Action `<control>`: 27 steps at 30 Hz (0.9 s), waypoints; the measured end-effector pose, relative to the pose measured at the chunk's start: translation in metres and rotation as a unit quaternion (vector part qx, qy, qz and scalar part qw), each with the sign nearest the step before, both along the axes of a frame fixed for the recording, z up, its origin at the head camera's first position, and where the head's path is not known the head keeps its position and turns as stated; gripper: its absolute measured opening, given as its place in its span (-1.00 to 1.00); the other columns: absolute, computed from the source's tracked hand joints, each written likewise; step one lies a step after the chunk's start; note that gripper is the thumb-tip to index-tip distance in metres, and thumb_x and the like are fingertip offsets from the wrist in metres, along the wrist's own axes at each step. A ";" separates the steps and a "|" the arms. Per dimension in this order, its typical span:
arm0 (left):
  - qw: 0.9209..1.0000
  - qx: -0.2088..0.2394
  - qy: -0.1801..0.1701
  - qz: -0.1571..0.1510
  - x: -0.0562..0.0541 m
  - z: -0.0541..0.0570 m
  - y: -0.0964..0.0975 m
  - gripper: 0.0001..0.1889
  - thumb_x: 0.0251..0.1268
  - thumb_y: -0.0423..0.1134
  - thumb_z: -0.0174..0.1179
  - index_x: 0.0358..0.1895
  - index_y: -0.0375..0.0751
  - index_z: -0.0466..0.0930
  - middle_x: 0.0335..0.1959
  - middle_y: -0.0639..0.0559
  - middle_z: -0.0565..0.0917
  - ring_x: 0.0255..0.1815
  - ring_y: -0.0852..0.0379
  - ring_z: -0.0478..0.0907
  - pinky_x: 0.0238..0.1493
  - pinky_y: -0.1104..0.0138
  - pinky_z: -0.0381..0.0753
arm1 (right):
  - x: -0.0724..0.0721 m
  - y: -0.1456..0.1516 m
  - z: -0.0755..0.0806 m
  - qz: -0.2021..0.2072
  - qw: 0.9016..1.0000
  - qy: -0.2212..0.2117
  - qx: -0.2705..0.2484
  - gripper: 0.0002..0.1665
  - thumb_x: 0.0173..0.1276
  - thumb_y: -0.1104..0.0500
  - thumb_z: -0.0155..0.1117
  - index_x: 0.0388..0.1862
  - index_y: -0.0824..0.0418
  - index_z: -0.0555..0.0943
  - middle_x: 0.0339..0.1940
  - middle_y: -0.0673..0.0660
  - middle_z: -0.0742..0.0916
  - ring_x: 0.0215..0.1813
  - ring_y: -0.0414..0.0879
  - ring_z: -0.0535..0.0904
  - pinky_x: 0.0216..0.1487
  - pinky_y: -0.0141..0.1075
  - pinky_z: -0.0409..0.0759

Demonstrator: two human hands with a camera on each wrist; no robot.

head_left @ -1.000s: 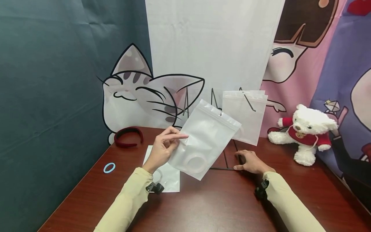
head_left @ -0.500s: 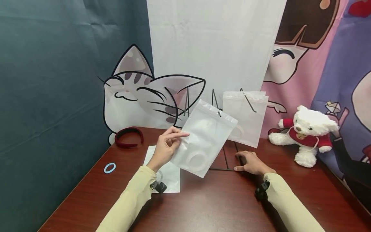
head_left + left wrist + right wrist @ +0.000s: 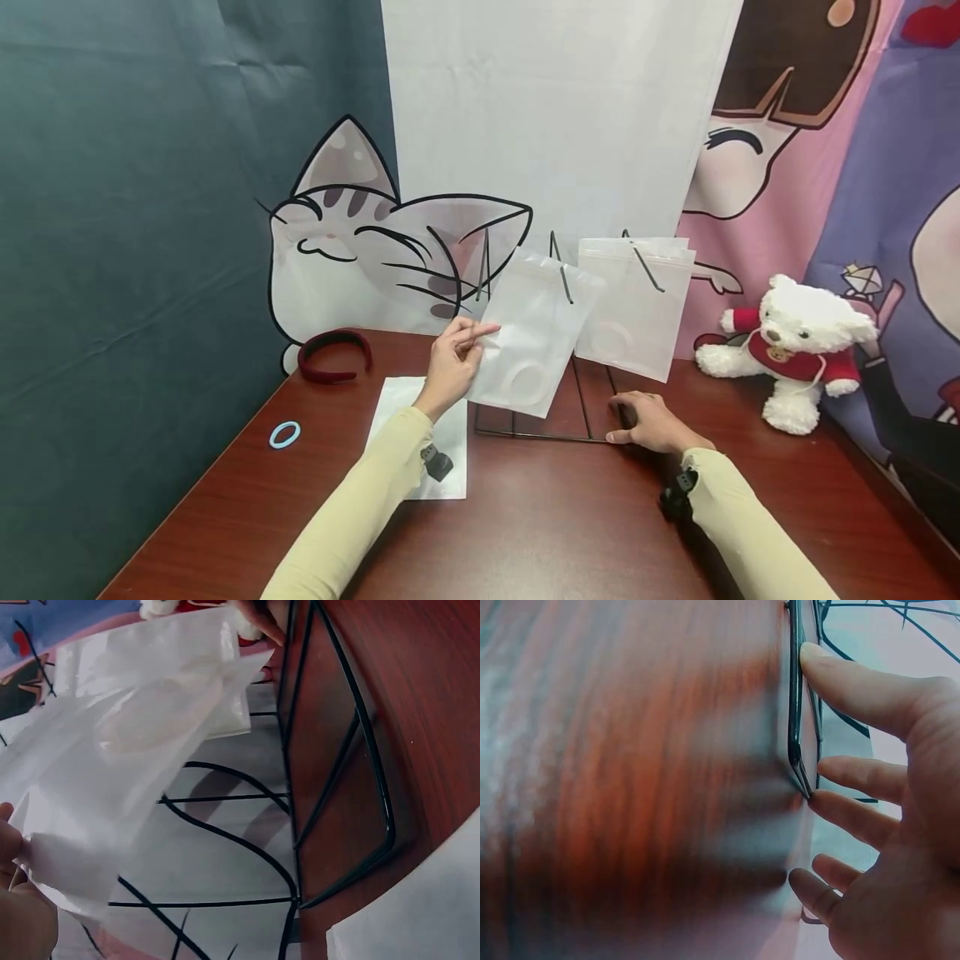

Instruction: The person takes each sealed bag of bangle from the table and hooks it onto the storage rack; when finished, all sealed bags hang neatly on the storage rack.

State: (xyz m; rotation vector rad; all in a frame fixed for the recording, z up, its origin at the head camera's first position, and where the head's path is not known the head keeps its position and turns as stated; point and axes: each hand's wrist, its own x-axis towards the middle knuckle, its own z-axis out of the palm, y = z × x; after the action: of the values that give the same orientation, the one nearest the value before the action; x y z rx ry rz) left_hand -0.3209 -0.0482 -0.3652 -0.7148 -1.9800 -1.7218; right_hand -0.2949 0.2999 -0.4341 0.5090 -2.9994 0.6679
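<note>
My left hand [image 3: 450, 367] pinches the left edge of a white zip-lock bag [image 3: 534, 333], which tilts a little and shows a ring shape inside near its bottom. The middle hook [image 3: 562, 271] of a black wire rack [image 3: 543, 436] runs through the bag's top and its tip shows in front. In the left wrist view the bag [image 3: 135, 787] bulges between the thumb side of the hand and the rack wires. My right hand [image 3: 648, 422] holds the rack's front right corner low on the table, thumb [image 3: 829, 664] against the wire and fingertips at the bend.
More white zip-lock bags [image 3: 645, 317] hang on the right hook. Another white bag [image 3: 442, 462] lies flat under my left forearm. Left of it are a light-blue ring [image 3: 285, 434] and a dark red headband [image 3: 318, 375]. A white teddy bear [image 3: 795, 350] sits at the right.
My left hand has moved away from me and slightly right and up, sliding the bag further back along the middle hook. The right hand has stayed on the rack.
</note>
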 end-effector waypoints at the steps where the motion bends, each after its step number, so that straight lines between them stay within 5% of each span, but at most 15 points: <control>1: 1.000 -0.002 0.001 0.006 -0.003 -0.001 0.002 -0.57 0.26 -0.67 0.01 0.05 -0.28 0.73 -0.09 -0.22 0.53 -0.19 0.16 0.43 -0.33 0.58 0.42 | 0.001 0.000 0.000 -0.001 1.000 -0.001 -0.001 -0.17 0.08 0.00 0.58 0.25 0.40 0.54 0.30 0.48 0.55 0.39 0.52 0.29 0.37 0.35 0.20; 11: 0.997 -0.051 0.012 0.063 -0.031 -0.001 0.019 -0.55 0.26 -0.60 0.04 0.12 -0.21 0.70 -0.03 -0.17 0.57 -0.18 0.11 0.60 -0.25 0.56 0.46 | 0.000 0.000 -0.001 -0.002 1.000 -0.002 0.002 -0.17 0.09 0.00 0.57 0.26 0.41 0.53 0.30 0.49 0.56 0.39 0.49 0.31 0.38 0.32 0.19; 17: 0.994 -0.073 -0.005 0.087 -0.039 -0.001 0.021 -0.52 0.17 -0.56 0.09 0.14 -0.16 0.70 0.01 -0.13 0.56 -0.28 0.15 0.41 -0.21 0.46 0.39 | 0.001 -0.001 -0.001 -0.006 1.000 -0.008 0.002 -0.16 0.10 -0.01 0.57 0.27 0.40 0.52 0.32 0.49 0.54 0.40 0.50 0.28 0.39 0.33 0.21; 27: 0.989 -0.124 -0.033 0.071 -0.050 -0.004 0.015 -0.55 0.23 -0.51 0.11 0.14 -0.08 0.71 -0.01 -0.07 0.54 -0.23 0.09 0.42 -0.15 0.39 0.41 | 0.001 0.000 0.000 -0.002 1.000 -0.002 -0.004 -0.17 0.09 0.01 0.58 0.25 0.42 0.53 0.30 0.48 0.56 0.39 0.49 0.30 0.39 0.32 0.17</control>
State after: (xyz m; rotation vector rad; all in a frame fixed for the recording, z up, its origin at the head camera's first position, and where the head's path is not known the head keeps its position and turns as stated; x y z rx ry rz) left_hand -0.3705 -0.0328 -0.3692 -0.5881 -2.2589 -1.4496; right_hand -0.2936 0.2998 -0.4338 0.5003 -2.9998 0.6815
